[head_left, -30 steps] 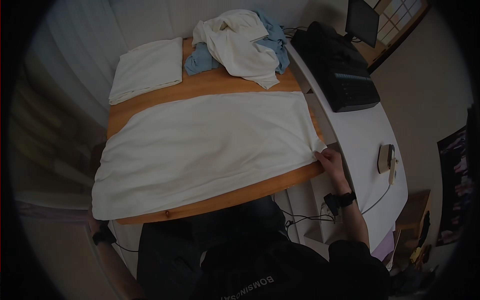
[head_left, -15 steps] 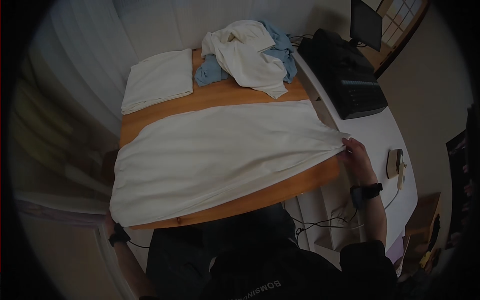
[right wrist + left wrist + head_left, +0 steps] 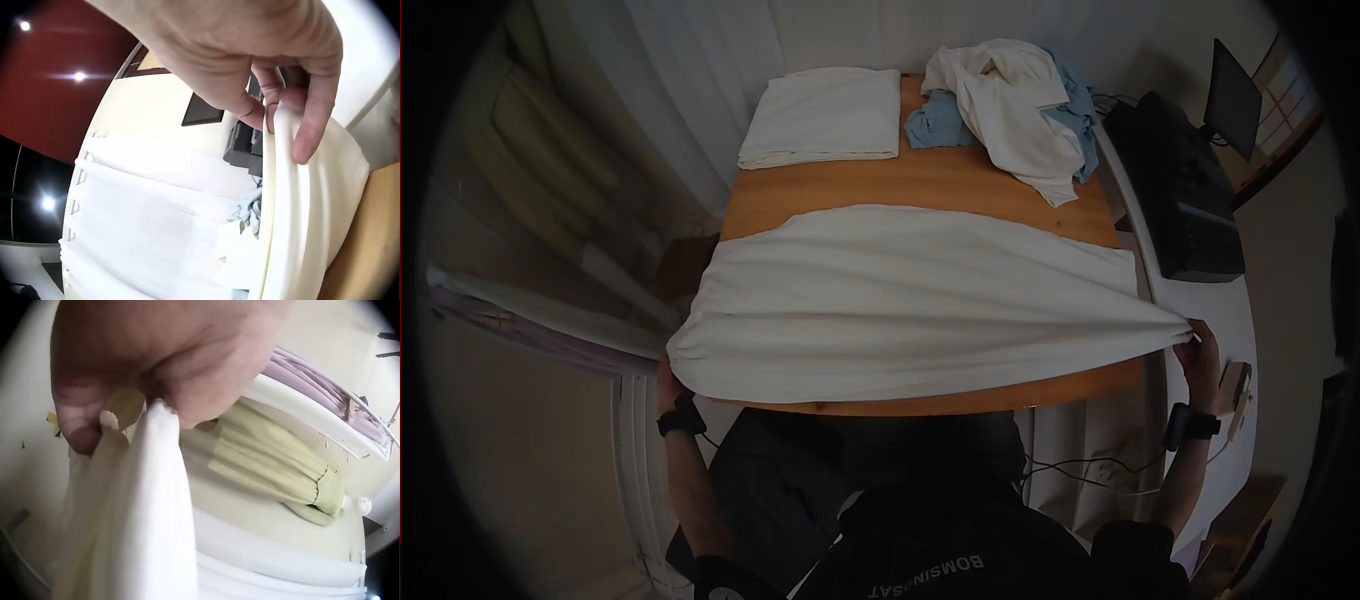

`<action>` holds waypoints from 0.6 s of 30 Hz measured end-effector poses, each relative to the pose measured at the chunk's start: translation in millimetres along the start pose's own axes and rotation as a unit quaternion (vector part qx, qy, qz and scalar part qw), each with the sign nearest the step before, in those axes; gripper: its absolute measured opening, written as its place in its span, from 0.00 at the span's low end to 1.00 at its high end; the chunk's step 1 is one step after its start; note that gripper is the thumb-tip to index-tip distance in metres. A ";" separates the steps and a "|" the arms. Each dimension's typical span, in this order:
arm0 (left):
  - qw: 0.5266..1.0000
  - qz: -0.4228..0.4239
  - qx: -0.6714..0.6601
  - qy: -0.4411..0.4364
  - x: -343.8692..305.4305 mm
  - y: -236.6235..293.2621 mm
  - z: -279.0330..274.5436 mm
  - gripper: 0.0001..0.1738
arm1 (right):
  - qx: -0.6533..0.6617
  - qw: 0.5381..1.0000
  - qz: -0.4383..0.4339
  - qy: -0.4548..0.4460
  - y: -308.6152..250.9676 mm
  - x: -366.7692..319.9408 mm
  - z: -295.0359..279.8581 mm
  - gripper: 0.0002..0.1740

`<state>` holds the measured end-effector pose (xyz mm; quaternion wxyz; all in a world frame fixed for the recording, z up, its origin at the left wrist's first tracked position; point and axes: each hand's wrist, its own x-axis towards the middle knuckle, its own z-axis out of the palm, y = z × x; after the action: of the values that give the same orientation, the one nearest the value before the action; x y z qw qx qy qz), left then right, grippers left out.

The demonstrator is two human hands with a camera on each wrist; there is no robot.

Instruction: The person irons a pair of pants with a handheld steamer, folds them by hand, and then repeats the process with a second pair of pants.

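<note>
A large white cloth [image 3: 900, 300] lies across the front of the wooden table, drawn into long creases between my two hands. At its right end my right hand [image 3: 1200, 365] pinches a gathered corner, out beyond the table's right edge. The right wrist view shows the thumb and fingers of that hand [image 3: 275, 56] closed on several folds of the cloth [image 3: 312, 206]. My left hand [image 3: 668, 385] grips the left end, partly hidden behind the cloth in the head view. In the left wrist view this hand [image 3: 156, 362] pinches the bunched cloth edge [image 3: 150, 506], which hangs down from the fingers.
Behind the cloth, a folded white cloth stack [image 3: 825, 115] lies on the wooden table [image 3: 840, 185]. A rumpled white and blue fabric pile [image 3: 1010, 110] is at the back right. A black keyboard [image 3: 1205, 240] and monitor [image 3: 1235, 100] stand on the white side desk; curtains [image 3: 690, 90] hang at the left.
My right hand has pulled its corner rightward past the table edge, and the cloth has become taut with lengthwise creases. The left hand still grips its end. The head view has swung left.
</note>
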<state>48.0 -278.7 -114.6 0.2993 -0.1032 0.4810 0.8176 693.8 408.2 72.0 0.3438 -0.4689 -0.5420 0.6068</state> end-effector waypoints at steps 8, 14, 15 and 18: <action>0.998 0.006 0.034 -0.049 4.2 -32.1 15.1 0.37 | -0.093 0.994 -0.054 0.036 42.4 -5.0 -19.9 0.12; 0.993 -0.024 0.113 -0.032 -14.0 -21.5 16.7 0.36 | 0.008 0.999 -0.001 0.045 10.6 17.8 -4.3 0.11; 0.991 -0.047 0.126 -0.002 -10.6 -16.4 7.0 0.34 | 0.010 0.999 -0.004 0.043 6.1 38.0 -17.4 0.11; 0.982 -0.008 0.183 0.039 -39.5 65.2 20.8 0.28 | 0.023 0.997 0.052 -0.048 -16.2 95.0 -49.2 0.15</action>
<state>43.6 -299.8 -38.5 0.3011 -0.0824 0.6325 0.7089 707.9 515.5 70.5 0.2961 -0.4589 -0.5186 0.6579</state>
